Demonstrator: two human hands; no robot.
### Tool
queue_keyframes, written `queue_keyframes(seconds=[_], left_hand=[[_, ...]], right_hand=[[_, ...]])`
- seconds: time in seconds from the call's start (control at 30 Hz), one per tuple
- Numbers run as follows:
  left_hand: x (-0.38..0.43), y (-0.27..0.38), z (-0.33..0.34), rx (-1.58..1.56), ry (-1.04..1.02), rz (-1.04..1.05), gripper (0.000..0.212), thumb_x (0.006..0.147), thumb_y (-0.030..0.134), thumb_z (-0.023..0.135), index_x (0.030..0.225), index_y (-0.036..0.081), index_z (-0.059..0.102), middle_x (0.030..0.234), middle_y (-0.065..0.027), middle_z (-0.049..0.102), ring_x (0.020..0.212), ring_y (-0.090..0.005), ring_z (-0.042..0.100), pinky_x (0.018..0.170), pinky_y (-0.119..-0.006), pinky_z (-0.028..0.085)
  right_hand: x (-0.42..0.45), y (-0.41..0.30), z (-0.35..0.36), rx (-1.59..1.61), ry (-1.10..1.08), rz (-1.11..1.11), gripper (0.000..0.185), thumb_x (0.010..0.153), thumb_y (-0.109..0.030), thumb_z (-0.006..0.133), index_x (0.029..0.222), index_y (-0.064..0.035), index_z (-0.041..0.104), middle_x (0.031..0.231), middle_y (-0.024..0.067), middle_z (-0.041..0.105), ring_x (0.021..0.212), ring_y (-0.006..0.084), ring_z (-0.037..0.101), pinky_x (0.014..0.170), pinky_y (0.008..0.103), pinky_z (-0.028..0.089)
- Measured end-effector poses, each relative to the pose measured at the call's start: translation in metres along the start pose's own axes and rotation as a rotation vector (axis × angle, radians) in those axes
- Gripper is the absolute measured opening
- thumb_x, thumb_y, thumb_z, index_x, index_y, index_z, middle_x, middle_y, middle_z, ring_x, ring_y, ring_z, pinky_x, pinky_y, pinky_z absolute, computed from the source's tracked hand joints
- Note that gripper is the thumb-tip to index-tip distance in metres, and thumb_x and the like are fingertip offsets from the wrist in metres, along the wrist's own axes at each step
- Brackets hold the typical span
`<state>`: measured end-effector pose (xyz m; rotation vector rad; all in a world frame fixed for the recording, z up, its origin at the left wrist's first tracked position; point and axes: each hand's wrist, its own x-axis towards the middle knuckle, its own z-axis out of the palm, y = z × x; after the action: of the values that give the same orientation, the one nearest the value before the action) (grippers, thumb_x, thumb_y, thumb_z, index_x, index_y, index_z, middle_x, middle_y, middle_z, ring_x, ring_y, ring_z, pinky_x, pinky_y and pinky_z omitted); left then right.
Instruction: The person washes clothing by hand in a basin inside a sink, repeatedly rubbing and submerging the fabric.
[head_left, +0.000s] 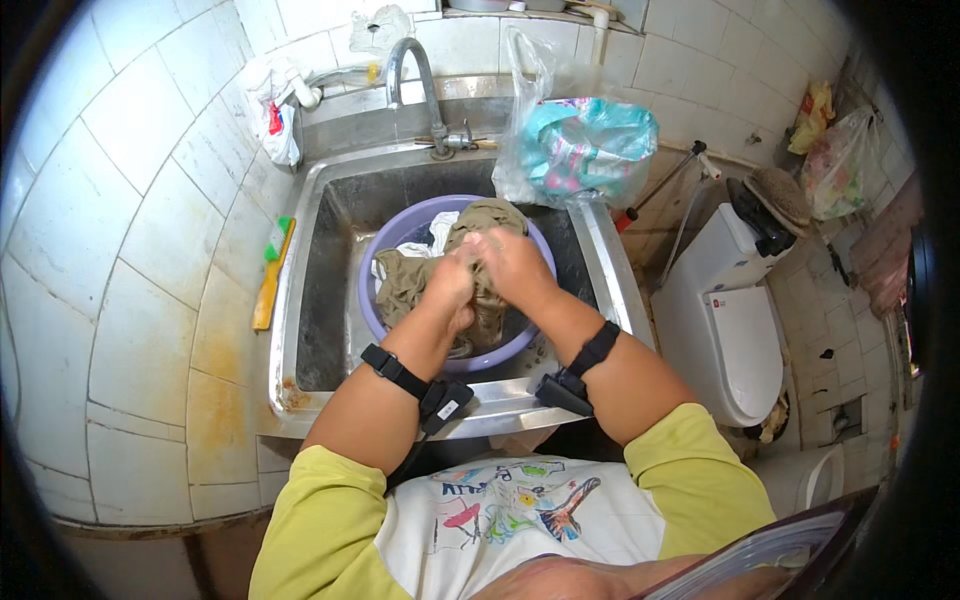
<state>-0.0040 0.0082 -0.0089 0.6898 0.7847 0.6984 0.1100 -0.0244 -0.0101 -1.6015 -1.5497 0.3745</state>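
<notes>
Both hands meet over a purple plastic basin (367, 292) that stands in a stainless steel sink (322, 360). My left hand (453, 281) is closed on a wet olive-brown garment (487, 217). Close against it, my right hand (517, 262) grips the same cloth, its fingers slightly blurred. Folds of the garment rise beyond the hands and hang down between the wrists into the basin. White cloth (442, 229) lies at the basin's far left side, partly under the brown one. Dark water or shadow shows around the fabric.
A chrome gooseneck faucet (426, 82) rises behind the basin. On the sink's left rim lies a brush (274, 274) with green bristles and a yellow handle. A turquoise plastic bag (592, 146) sits at the back right corner. A white toilet (739, 337) stands to the right.
</notes>
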Motion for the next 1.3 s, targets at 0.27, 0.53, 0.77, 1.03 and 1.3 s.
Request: queue_keyframes(seconds=[0.27, 0.53, 0.77, 1.03, 1.3], left_hand=[[-0.007, 0.002, 0.003, 0.148, 0.097, 0.028, 0.046, 0.096, 0.041, 0.042, 0.119, 0.002, 0.052, 0.110, -0.0125, 0.059, 0.098, -0.0224, 0.057, 0.081, -0.037, 0.046], [0.011, -0.008, -0.010, 0.304, 0.111, 0.074, 0.048, 0.096, 0.044, 0.042, 0.110, 0.002, 0.059, 0.103, -0.0127, 0.062, 0.091, -0.0189, 0.058, 0.078, -0.034, 0.046], [0.000, -0.003, 0.003, 0.252, 0.018, 0.139, 0.052, 0.096, 0.041, 0.041, 0.112, -0.007, 0.054, 0.105, -0.0173, 0.061, 0.094, -0.0239, 0.057, 0.081, -0.036, 0.045], [0.011, 0.000, -0.006, -0.122, 0.015, -0.019, 0.047, 0.098, 0.039, 0.036, 0.121, -0.001, 0.048, 0.113, -0.0152, 0.059, 0.101, -0.0289, 0.059, 0.087, -0.044, 0.049], [0.010, 0.015, -0.010, -0.233, 0.190, 0.006, 0.045, 0.099, 0.037, 0.034, 0.120, 0.000, 0.048, 0.114, -0.0162, 0.058, 0.099, -0.0297, 0.061, 0.085, -0.045, 0.051]], right_hand=[[-0.006, -0.014, -0.007, -0.063, 0.031, -0.043, 0.036, 0.091, -0.033, 0.050, 0.082, 0.0012, 0.054, 0.076, 0.0238, 0.054, 0.077, 0.0430, 0.053, 0.067, 0.0439, 0.043], [-0.006, -0.021, -0.009, -0.042, -0.019, -0.052, 0.038, 0.088, -0.037, 0.054, 0.083, 0.0000, 0.062, 0.076, 0.0219, 0.059, 0.074, 0.0415, 0.056, 0.065, 0.0434, 0.044], [0.011, 0.034, 0.004, 0.174, -0.023, 0.172, 0.042, 0.092, -0.037, 0.047, 0.083, 0.0012, 0.061, 0.079, 0.0211, 0.060, 0.076, 0.0367, 0.056, 0.071, 0.0415, 0.043], [0.007, 0.025, 0.003, 0.810, -0.079, 0.237, 0.025, 0.094, -0.029, 0.047, 0.100, -0.0059, 0.056, 0.099, 0.0026, 0.056, 0.093, 0.0121, 0.051, 0.084, 0.0265, 0.040], [0.001, 0.006, -0.009, 0.675, -0.323, 0.000, 0.061, 0.080, -0.026, 0.070, 0.130, -0.0104, 0.040, 0.127, 0.0098, 0.041, 0.119, 0.0210, 0.040, 0.102, 0.0330, 0.029]])
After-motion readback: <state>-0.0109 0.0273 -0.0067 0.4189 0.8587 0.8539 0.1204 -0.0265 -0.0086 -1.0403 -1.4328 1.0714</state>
